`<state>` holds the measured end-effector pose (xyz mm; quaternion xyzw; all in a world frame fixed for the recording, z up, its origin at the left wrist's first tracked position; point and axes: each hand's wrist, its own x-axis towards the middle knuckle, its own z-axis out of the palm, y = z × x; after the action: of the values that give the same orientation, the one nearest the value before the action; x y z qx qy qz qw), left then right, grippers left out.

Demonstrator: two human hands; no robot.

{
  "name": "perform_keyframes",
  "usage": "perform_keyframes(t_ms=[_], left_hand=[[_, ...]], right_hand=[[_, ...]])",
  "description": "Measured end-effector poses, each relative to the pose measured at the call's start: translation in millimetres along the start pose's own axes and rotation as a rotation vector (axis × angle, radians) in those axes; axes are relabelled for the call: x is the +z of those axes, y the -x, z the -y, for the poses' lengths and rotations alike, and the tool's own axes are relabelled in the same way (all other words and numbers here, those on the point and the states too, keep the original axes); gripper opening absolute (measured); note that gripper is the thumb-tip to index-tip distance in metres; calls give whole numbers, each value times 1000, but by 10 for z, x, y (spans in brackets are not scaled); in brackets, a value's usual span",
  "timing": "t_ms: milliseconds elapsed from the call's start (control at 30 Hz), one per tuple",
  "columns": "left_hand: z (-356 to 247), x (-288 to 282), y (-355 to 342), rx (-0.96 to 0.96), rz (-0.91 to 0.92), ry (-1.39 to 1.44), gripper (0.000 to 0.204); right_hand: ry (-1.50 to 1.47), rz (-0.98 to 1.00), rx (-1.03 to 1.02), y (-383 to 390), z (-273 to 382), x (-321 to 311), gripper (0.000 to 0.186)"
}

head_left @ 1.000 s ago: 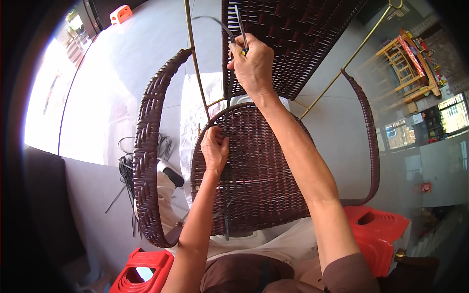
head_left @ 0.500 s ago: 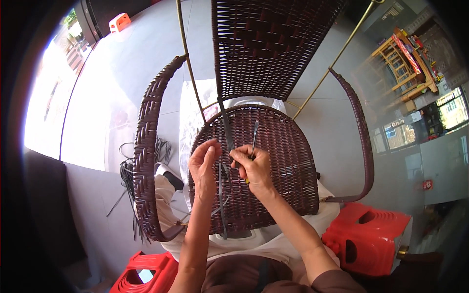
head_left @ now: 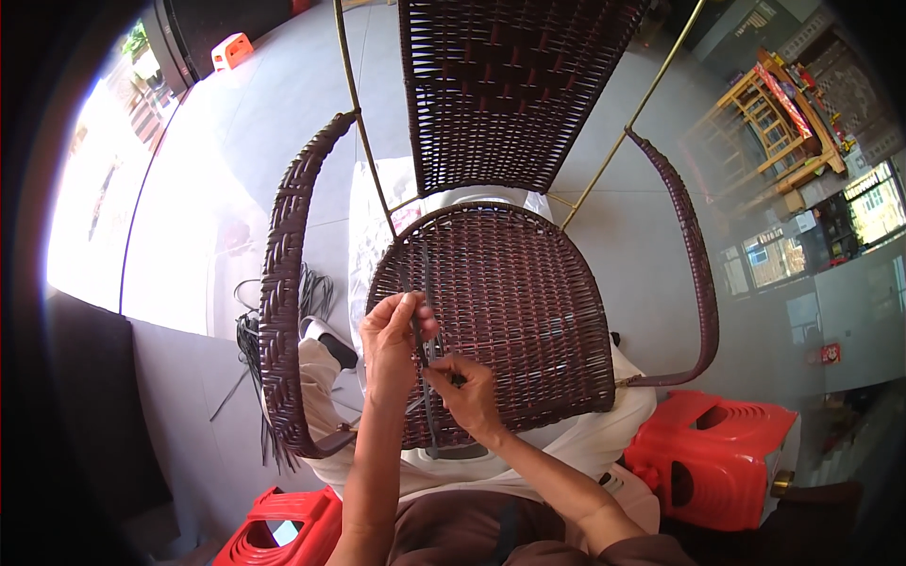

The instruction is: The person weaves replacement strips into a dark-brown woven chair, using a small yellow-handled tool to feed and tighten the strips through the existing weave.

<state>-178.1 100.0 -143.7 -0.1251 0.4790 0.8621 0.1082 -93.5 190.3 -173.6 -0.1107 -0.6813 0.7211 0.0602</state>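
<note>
A brown woven chair seat [head_left: 538, 311] lies before me. A dark flat weaving strip [head_left: 418, 341] crosses its left part, running between my hands. My left hand [head_left: 387, 344] pinches the strip at its upper part, thumb against fingers. Lower and to the right, my right hand [head_left: 467, 394] is closed on the strip near the seat's front half. Something dark shows within the right hand's curled fingers, but the metal tool seen earlier cannot be made out. Another loose strip [head_left: 429, 415] hangs down toward the front edge.
The woven backrest [head_left: 519, 94] rises beyond the seat. A wrapped left armrest [head_left: 283, 283] and right armrest [head_left: 696, 255] flank it. A bundle of dark strips [head_left: 253, 349] lies at left. Red stools [head_left: 713, 453] stand near me, and a wooden chair [head_left: 774, 123] stands far right.
My right hand has come down and nearer to me along the strip; the upright metal tool no longer shows. The left hand has shifted slightly down and now holds the strip.
</note>
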Motion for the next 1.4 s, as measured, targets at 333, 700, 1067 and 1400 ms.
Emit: perform_keyframes(t_ms=[333, 700, 1067, 1400], left_hand=[[-78, -332, 495, -279, 70, 130, 16], [60, -451, 611, -323, -14, 49, 17], [78, 153, -781, 45, -111, -256, 21], [635, 135, -1221, 77, -281, -621, 27]], right_hand=[[234, -174, 10, -1034, -62, -346, 18], [-146, -30, 481, -1482, -351, 117, 14], [-18, -111, 289, -964, -326, 180, 16], [354, -236, -136, -702, -485, -170, 27]])
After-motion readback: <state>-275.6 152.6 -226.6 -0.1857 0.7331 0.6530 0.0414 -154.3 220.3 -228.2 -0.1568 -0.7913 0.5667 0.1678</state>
